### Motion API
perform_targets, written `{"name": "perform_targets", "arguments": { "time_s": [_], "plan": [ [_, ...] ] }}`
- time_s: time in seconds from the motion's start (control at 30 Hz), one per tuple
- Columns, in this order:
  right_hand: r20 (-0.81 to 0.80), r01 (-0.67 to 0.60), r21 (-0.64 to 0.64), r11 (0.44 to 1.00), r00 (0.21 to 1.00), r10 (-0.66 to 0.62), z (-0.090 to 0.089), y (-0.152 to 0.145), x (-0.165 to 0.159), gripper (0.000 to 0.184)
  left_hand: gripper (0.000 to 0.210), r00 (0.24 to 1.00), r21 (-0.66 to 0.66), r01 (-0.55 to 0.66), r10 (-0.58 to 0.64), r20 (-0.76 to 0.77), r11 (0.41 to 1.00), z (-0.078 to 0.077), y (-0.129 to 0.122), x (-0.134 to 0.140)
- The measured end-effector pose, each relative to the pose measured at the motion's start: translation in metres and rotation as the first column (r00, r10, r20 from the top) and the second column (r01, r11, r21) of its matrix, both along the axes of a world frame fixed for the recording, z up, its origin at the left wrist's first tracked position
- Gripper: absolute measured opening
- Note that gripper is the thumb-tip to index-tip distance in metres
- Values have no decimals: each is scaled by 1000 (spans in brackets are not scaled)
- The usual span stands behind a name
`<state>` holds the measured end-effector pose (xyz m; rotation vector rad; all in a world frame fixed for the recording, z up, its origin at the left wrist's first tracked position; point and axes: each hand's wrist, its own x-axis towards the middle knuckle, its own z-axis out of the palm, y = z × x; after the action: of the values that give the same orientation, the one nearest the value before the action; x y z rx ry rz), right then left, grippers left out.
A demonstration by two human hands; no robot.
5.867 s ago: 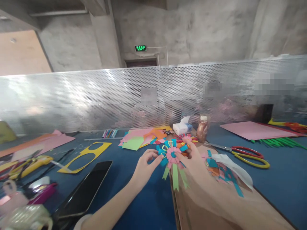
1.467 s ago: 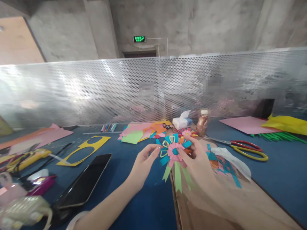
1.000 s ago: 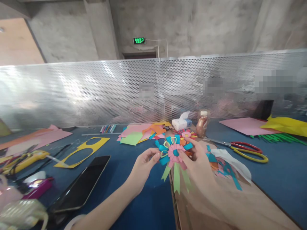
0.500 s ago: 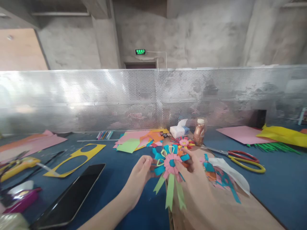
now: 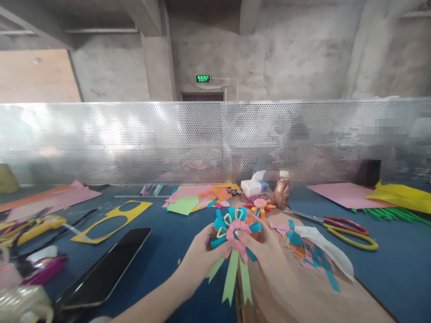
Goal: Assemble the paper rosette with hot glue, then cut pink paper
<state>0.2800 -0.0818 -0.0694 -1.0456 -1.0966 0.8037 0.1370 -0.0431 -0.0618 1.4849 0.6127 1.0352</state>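
Head view: left hand (image 5: 201, 255) and right hand (image 5: 267, 249) are clamping fingers on the rosette (image 5: 233, 229) between them, green tails (image 5: 230, 279) pointing downward.

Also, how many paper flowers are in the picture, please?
2 visible: a blue and pink flower held in the left hand and right hand, and a red and yellow flower beyond it, near the tissue box. Others may be hidden.

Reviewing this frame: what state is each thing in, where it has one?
Paper flower: held, green tails hanging down
Left hand: holding the flower's left side
Right hand: holding the flower's right side
Scissors: lying down, blades apparently closed
Bottle: upright, capped
Tissue pack: open, tissue sticking out
Phone: screen dark
Exit sign: lit
Yellow sheet: two holes cut through
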Motion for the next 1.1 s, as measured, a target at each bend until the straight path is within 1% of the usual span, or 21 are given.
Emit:
{"name": "perform_targets", "arguments": {
  "time_s": [0.1, 0.17, 0.23, 0.37, 0.43, 0.53, 0.63, 0.7, 0.8, 0.9, 0.97, 1.1],
  "plan": [
    [-15, 2, 2, 1000, 1000, -2, 0, 0, 1, 31, 29, 999, 15, -29, 30, -34, 999, 0, -3, 0],
    [-15, 19, -6, 1000, 1000, -19, -1, 2, 2, 28, 28, 998, 19, -58, 58, -21, 998, 1, -5, 1],
    [-4, 47, -22, 999, 999, -47, -3, 3, 3, 30, 28, 998, 24, -61, 61, 1, 998, 3, -6, 1],
    [12, 88, -54, 995, 996, -88, -6, 2, 0, 51, 28, 999, 22, -51, 52, -14, 998, 5, -6, 0],
    [12, 86, -63, 994, 996, -86, -5, 0, -4, 55, 26, 998, 22, -65, 65, -7, 998, 4, -5, 0],
    [5, 69, -62, 996, 998, -69, -2, -4, -9, 56, 27, 995, 17, -96, 95, 25, 995, 2, -6, -1],
    [-4, 56, -48, 997, 998, -57, 4, -4, -10, 50, 26, 987, -6, -142, 142, 68, 990, 1, -6, -1],
    [-7, 45, -49, 998, 999, -45, 6, -2, -9, 43, 23, 981, -42, -163, 166, 97, 986, 1, -6, -1],
    [-21, -7, -80, 997, 1000, 5, 6, 2, -7, 36, 20, 977, -122, -148, 164, 135, 981, -1, -4, -1],
    [-53, -88, -119, 989, 995, 82, 4, 3, -6, 41, 20, 977, -191, -128, 158, 147, 973, -2, -3, -2],
    [-74, -122, -138, 983, 991, 112, 3, 2, -7, 44, 19, 977, -214, -127, 159, 140, 969, -2, -4, -3],
    [-110, -138, -145, 980, 986, 122, 5, 0, -6, 45, 19, 980, -194, -100, 130, 152, 976, -2, -4, -4]
  ]
}}
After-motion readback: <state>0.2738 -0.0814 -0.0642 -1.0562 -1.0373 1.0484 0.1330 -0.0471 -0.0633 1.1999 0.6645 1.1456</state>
